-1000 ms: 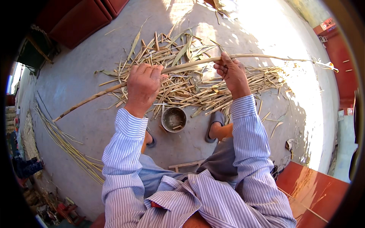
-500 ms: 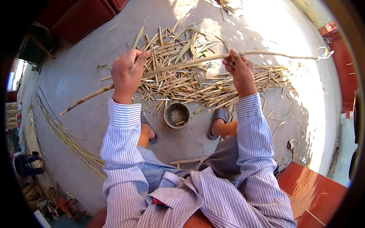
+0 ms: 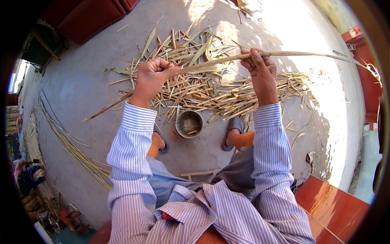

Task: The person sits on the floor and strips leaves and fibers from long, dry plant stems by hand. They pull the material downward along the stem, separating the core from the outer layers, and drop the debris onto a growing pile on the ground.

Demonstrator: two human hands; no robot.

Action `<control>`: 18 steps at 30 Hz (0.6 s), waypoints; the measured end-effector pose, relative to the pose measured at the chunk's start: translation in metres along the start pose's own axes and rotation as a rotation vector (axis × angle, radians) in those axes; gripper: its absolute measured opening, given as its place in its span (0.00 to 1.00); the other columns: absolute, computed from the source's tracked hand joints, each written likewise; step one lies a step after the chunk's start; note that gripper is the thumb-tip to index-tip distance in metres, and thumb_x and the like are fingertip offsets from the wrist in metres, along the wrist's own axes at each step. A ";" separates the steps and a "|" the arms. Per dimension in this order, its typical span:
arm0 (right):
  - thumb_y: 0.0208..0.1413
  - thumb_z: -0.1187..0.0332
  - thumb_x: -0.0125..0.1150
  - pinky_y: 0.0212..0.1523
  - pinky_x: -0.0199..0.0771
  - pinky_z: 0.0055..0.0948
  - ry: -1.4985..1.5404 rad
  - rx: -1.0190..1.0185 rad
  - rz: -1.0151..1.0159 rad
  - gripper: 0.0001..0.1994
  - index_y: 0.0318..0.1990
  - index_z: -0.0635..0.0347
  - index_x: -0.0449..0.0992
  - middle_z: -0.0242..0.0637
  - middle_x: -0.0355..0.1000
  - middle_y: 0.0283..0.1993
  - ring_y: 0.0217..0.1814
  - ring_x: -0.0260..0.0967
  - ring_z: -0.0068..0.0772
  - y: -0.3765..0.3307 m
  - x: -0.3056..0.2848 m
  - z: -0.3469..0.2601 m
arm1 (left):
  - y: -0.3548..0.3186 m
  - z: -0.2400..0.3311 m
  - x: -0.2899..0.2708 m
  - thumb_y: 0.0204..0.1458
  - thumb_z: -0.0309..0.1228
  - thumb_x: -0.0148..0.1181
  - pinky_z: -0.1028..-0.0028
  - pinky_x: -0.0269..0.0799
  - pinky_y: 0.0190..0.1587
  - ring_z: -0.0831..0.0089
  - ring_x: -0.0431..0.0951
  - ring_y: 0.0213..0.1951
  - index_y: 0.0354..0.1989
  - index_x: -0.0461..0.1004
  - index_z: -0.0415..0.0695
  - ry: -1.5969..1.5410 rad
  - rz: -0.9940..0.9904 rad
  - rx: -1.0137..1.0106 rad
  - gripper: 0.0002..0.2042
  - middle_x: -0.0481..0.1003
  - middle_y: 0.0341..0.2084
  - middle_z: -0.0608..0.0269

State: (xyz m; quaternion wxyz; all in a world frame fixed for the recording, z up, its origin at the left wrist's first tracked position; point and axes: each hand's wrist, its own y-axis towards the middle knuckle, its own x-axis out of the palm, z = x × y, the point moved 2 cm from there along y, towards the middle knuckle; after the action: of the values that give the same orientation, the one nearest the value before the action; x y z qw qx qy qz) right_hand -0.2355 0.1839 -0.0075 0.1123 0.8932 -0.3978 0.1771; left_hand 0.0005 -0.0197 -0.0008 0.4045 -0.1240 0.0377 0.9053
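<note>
A long dry plant stalk (image 3: 221, 61) stretches across in front of me, slanting from lower left to upper right. My left hand (image 3: 152, 80) is closed on it, thumb and forefinger pressed together where the stalk passes behind the hand. Farther right, my right hand (image 3: 263, 75) pinches the stalk between thumb and fingers. The stalk's right part thins and ends in a pale, frayed tip. Beneath the hands lies a loose pile of cut stalk pieces and dry leaves (image 3: 191, 85). A small round metal bowl (image 3: 189, 135) with some dark contents sits between my feet.
Long thin strips (image 3: 75, 148) lie on the floor at left. A dark red sofa (image 3: 89, 20) stands at the far left. A reddish-brown board (image 3: 333, 203) is at lower right, and a small wooden frame (image 3: 199, 175) lies between my legs. Sunlight falls across the right side.
The stalk has shifted right, its frayed end now farther out. My left hand has moved right along with it, its wrist turned a little. My right hand has moved slightly right.
</note>
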 end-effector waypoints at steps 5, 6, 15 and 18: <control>0.63 0.65 0.55 0.44 0.81 0.25 -0.038 0.014 -0.011 0.10 0.44 0.64 0.73 0.46 0.77 0.43 0.44 0.78 0.34 -0.003 0.001 -0.003 | 0.016 -0.003 -0.039 0.53 0.35 0.66 0.78 0.69 0.30 0.80 0.75 0.27 0.35 0.75 0.37 0.019 0.297 0.089 0.12 0.78 0.25 0.63; 0.63 0.65 0.55 0.44 0.81 0.25 -0.041 0.016 -0.011 0.10 0.44 0.64 0.73 0.46 0.77 0.43 0.45 0.78 0.34 -0.002 0.000 -0.004 | 0.016 -0.004 -0.044 0.53 0.37 0.65 0.76 0.69 0.30 0.77 0.75 0.27 0.36 0.75 0.38 0.156 0.327 0.118 0.13 0.78 0.25 0.63; 0.62 0.63 0.58 0.45 0.80 0.25 -0.029 0.058 -0.054 0.12 0.45 0.62 0.74 0.41 0.77 0.44 0.45 0.78 0.32 -0.008 0.013 0.002 | 0.001 0.018 0.017 0.48 0.37 0.66 0.65 0.65 0.37 0.60 0.74 0.30 0.33 0.76 0.41 0.738 0.057 0.690 0.12 0.75 0.24 0.59; 0.61 0.64 0.58 0.43 0.80 0.23 -0.007 0.085 0.048 0.11 0.45 0.62 0.74 0.41 0.78 0.42 0.44 0.78 0.31 -0.006 0.005 -0.001 | 0.005 0.020 0.005 0.46 0.38 0.67 0.64 0.63 0.35 0.60 0.73 0.28 0.28 0.75 0.42 0.730 0.093 0.610 0.12 0.74 0.21 0.60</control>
State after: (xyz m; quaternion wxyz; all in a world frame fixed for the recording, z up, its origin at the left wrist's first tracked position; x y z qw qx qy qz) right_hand -0.2282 0.1846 -0.0050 0.0684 0.8880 -0.4116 0.1933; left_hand -0.0105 -0.0157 0.0171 0.3417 -0.3076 0.4470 0.7674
